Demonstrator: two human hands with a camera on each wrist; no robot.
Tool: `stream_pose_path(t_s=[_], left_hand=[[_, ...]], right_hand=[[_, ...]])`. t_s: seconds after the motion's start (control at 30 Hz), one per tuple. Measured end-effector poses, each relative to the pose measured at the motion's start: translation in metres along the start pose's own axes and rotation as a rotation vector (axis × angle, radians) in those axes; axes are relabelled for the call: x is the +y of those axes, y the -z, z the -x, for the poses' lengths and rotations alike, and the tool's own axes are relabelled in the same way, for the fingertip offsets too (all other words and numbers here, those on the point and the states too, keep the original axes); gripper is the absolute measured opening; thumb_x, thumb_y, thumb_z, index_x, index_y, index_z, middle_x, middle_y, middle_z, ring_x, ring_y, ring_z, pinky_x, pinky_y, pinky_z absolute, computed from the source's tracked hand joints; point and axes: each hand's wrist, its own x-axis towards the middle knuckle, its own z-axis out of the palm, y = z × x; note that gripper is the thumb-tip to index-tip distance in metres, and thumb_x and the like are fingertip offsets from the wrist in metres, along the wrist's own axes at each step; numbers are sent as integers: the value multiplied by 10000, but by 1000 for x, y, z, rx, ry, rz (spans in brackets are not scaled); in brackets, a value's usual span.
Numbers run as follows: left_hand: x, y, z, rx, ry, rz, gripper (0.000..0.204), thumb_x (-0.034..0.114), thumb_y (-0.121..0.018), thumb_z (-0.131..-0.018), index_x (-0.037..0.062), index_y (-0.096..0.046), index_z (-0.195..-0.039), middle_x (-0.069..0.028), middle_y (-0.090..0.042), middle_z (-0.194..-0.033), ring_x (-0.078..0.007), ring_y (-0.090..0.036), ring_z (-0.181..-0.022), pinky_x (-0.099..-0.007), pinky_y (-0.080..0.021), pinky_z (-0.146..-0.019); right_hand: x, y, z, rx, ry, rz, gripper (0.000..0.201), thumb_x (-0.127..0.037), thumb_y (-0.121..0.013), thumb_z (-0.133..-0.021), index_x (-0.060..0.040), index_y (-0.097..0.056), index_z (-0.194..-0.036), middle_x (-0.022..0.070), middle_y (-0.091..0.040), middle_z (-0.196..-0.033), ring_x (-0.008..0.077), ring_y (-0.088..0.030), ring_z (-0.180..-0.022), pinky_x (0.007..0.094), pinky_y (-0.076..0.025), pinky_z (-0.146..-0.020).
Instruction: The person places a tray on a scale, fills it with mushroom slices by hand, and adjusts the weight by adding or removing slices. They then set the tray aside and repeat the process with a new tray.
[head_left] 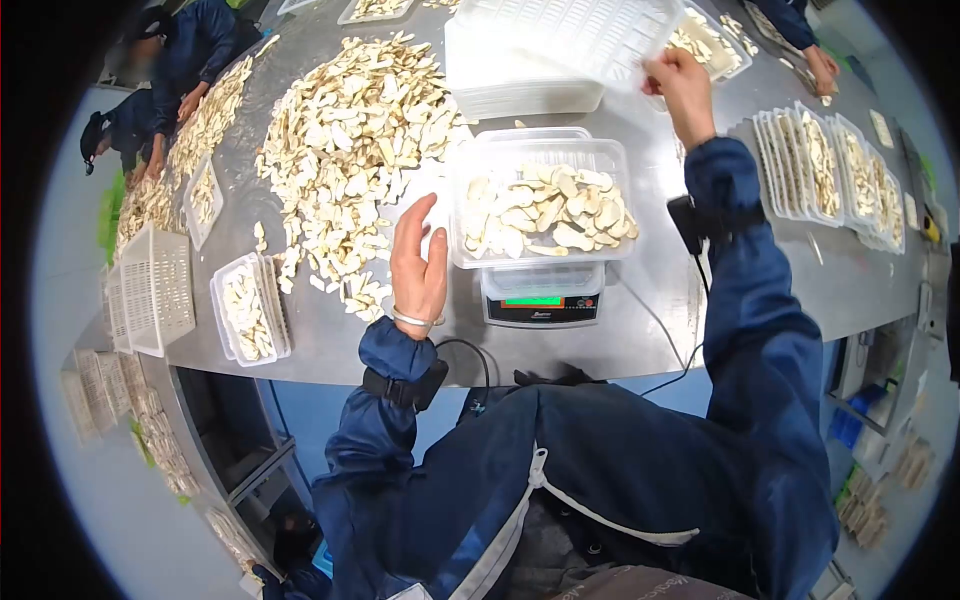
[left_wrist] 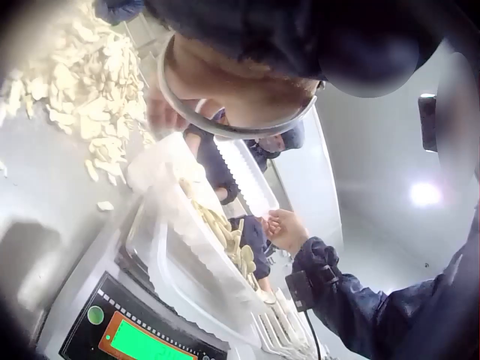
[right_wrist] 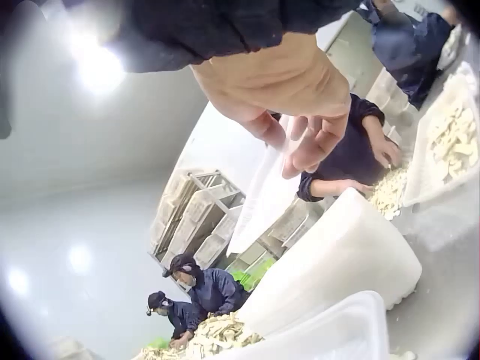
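Steel tabletop [head_left: 660, 300]: loose slice pile [head_left: 350, 140] upper left, scale [head_left: 542, 296] centre, stacked empty trays [head_left: 520, 75] top, filled trays [head_left: 830, 170] right.

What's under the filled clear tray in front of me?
The filled clear tray sits on a digital scale, whose lit green display shows below the tray's front edge. The scale's platform is covered by the tray, and the reading is too small to make out.

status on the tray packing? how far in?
Done: a row of filled trays stands at the table's right, and the tray on the scale holds slices. In hand: right hand pinches an empty tray off the stack; left hand hovers open by the pile. Left: that large loose pile.
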Motion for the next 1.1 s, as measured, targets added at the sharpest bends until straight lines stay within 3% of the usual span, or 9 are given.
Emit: stream_pose_path(t_s=[0.03,0.13,0.17,0.27,0.47,0.63,0.77,0.93,1.1], left_hand=[[-7,-2,2,32,-25,-124,365,118,-514,-917,-13,-514,-1258,-170,-608,-1081,-233,-589,-996,-321,-484,-822],[-23,-1,-2,-290,264,-140,364,145,-546,-913,-16,-519,-1238,-120,-636,-843,-194,-600,-748,-316,-483,-659],[-66,-7,-1,-325,242,9,340,162,-554,-916,-18,-533,-1203,-55,-605,-685,-133,-545,-599,-289,-443,-550],[-49,-5,-7,-404,422,131,313,191,-509,-959,22,-535,-1221,0,-610,-835,-44,-498,-643,-192,-408,-551],[-41,10,3,-261,419,261,264,156,-495,-957,7,-556,-1167,6,-581,-757,-41,-475,-600,-208,-402,-525],[-34,30,11,-198,383,194,242,151,-490,-963,12,-556,-1150,23,-545,-731,-42,-450,-582,-207,-397,-526],[-37,45,11,-88,291,101,246,152,-500,-964,10,-552,-1158,12,-545,-721,-53,-456,-574,-217,-399,-525],[-43,61,14,-75,277,81,344,187,-510,-972,31,-507,-1279,24,-558,-783,-35,-455,-604,-202,-393,-517],[-44,61,14,-54,309,121,319,195,-517,-968,34,-525,-1243,25,-551,-733,-31,-443,-571,-201,-372,-499]], right_hand=[[5,-7,-14,-40,-100,-49,126,-83,-635,-833,24,-571,-851,78,-622,-728,144,-603,-603,243,-503,-583],[9,-10,-24,-136,-245,-44,250,-194,-617,-879,26,-560,-986,95,-639,-793,142,-608,-631,240,-507,-609],[8,-7,-26,-162,-268,-13,317,-235,-606,-893,32,-548,-1052,106,-646,-814,145,-613,-637,241,-507,-609],[0,17,-2,-124,-210,161,478,-317,-568,-921,13,-473,-1254,139,-668,-892,151,-625,-650,244,-482,-594],[40,66,103,-151,-173,323,300,-116,-581,-846,14,-616,-1115,89,-671,-765,133,-620,-602,255,-494,-586],[56,35,175,-320,-210,338,278,-138,-620,-815,6,-630,-1052,51,-599,-701,129,-589,-624,279,-472,-610],[44,2,194,-339,-182,436,405,-211,-662,-794,-5,-560,-1128,75,-589,-680,218,-584,-604,340,-476,-610],[42,-22,190,-301,-161,588,325,-170,-642,-793,-9,-542,-1058,122,-602,-690,299,-619,-651,399,-480,-615],[63,14,178,-146,-23,601,244,-107,-620,-792,-47,-575,-1024,144,-624,-736,319,-627,-669,397,-489,-630]])
